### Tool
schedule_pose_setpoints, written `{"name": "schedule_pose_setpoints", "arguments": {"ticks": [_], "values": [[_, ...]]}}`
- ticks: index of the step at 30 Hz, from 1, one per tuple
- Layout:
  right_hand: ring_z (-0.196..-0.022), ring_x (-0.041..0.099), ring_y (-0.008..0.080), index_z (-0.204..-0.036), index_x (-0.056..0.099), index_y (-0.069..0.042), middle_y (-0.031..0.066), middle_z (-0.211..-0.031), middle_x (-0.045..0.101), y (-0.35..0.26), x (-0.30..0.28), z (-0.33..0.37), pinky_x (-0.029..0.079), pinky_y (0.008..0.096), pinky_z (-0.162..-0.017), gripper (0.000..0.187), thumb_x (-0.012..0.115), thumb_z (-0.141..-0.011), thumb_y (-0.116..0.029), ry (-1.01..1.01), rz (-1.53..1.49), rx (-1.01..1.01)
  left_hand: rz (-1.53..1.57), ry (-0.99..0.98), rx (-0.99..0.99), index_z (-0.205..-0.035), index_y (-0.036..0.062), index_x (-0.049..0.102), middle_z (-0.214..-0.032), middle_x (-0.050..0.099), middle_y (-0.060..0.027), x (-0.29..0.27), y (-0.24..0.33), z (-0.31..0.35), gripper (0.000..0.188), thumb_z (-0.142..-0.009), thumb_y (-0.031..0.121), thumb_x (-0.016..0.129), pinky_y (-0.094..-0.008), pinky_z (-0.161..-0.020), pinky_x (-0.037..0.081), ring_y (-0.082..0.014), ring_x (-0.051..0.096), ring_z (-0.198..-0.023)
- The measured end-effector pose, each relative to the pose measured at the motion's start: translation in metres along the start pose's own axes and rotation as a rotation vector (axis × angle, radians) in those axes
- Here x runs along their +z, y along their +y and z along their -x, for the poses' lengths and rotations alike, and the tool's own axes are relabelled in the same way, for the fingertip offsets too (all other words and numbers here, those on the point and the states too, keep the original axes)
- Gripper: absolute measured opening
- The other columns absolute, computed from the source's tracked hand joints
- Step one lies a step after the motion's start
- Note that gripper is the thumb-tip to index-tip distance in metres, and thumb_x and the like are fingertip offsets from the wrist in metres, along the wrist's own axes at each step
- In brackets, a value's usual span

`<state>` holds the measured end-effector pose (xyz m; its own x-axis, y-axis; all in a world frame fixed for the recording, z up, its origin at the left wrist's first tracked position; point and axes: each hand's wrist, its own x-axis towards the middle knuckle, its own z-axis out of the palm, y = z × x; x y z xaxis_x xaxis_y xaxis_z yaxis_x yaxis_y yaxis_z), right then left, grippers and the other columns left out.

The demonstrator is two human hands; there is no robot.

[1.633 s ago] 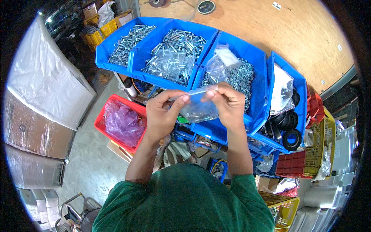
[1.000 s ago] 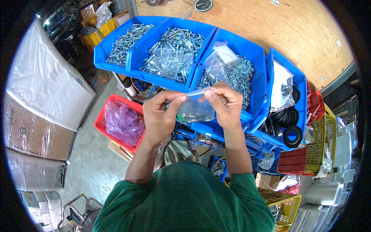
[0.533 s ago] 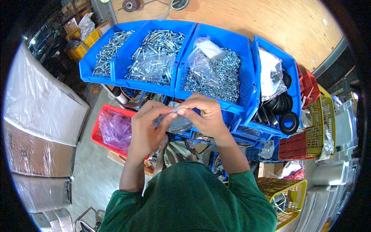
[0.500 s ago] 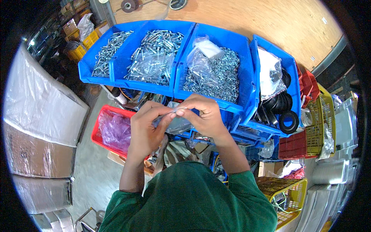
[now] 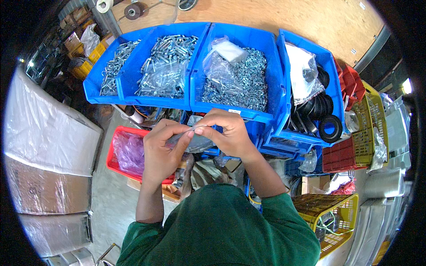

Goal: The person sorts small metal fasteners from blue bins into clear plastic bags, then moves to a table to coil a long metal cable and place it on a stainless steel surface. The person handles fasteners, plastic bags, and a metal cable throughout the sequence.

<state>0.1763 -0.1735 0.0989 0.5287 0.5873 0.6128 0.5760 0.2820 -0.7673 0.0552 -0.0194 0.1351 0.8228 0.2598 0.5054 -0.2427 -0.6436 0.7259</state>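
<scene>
My left hand (image 5: pixel 165 144) and my right hand (image 5: pixel 225 132) meet in front of the blue bins, thumbs and forefingers pinched side by side. Between them they grip the top edge of a clear plastic bag (image 5: pixel 200 144), which hangs below the fingers. What the bag contains, if anything, I cannot make out. Just beyond my hands stands a blue bin of small metal fasteners (image 5: pixel 254 82) with a plastic bag and a white packet lying on them. The bin of long bolts (image 5: pixel 171 53) is to its left, also with a clear bag on top.
At the left, a red crate (image 5: pixel 116 166) holds purple plastic. A blue bin with black rubber rings (image 5: pixel 329 128) stands right of the fasteners. Yellow baskets (image 5: pixel 350 212) are at the right, wrapped boxes (image 5: pixel 49 181) at the far left. A wooden board (image 5: pixel 284 17) rises behind the bins.
The view has shifted slightly, so bins and hands sit a little further left. Both hands keep their pinch on the plastic bag, close together as before.
</scene>
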Motion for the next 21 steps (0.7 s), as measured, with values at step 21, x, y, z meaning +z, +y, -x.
{"name": "schedule_pose_setpoints", "arguments": {"ticks": [21], "values": [[-0.079,0.066,0.0173,-0.091,0.072,-0.001,0.0098,-0.085,0.071,0.011,-0.005,0.013,0.050,0.0298,-0.072,0.004,0.072,-0.088,-0.005,0.079,-0.049,0.027,-0.002,-0.012,-0.037,-0.089,-0.0005,0.072,-0.083,0.068,-0.0126,0.011,-0.005,-0.001,0.010,-0.084,0.007,0.076,-0.0330,-0.070,0.051,-0.0233,0.066,-0.078]]}}
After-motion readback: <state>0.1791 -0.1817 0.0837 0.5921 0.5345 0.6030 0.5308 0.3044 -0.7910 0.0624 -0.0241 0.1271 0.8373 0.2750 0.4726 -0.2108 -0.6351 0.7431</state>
